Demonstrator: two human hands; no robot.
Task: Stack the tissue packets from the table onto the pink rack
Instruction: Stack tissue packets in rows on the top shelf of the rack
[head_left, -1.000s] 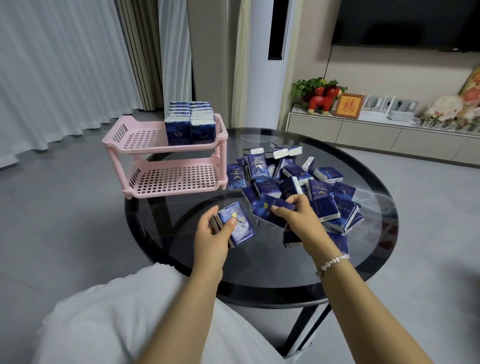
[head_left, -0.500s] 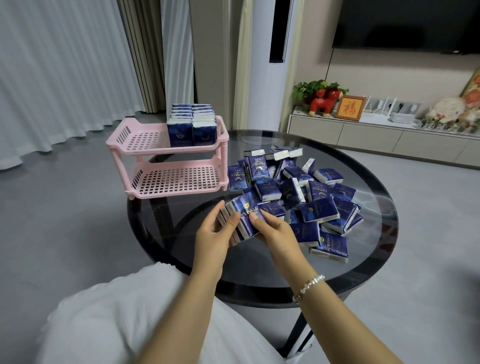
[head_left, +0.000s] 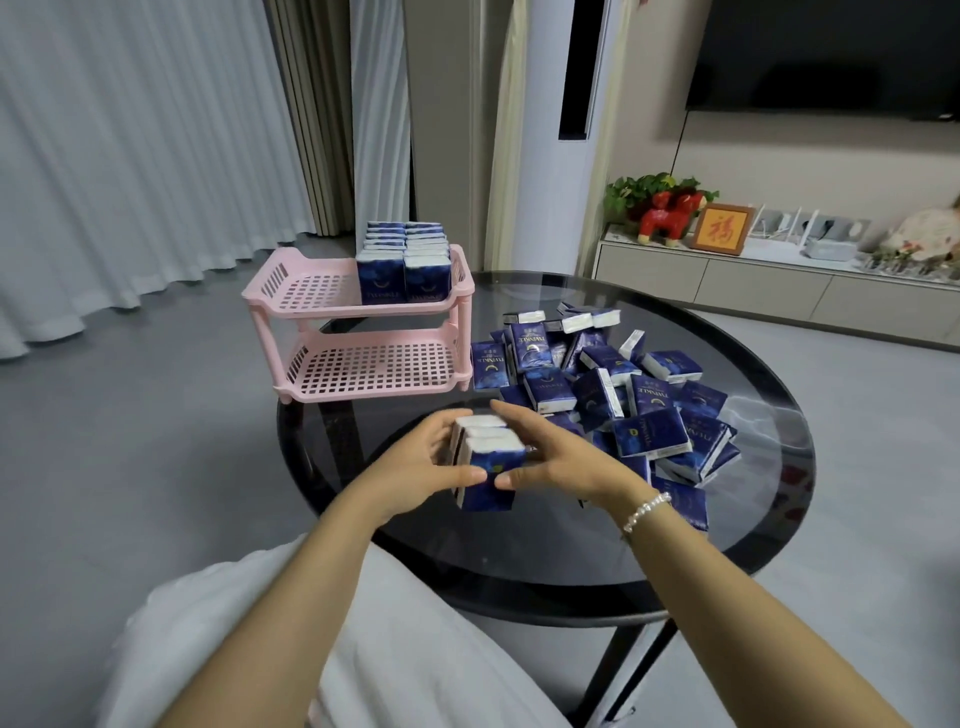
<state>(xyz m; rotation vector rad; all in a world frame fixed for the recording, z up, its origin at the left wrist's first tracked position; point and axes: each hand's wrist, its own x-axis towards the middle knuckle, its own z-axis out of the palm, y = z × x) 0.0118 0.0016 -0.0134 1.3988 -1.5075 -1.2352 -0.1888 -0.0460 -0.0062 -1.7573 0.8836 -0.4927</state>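
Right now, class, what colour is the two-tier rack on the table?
Pink: the rack shows best in the head view, its only view.

Round dark glass table (head_left: 519, 566) with black rim: two-tier pink plastic rack (head_left: 363, 376) at far left, loose heap of blue tissue packets (head_left: 623, 395) spread centre-right.

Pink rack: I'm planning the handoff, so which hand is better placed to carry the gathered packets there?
Left. The left hand grips the packet bundle on the side nearer the pink rack; the right hand would cross over.
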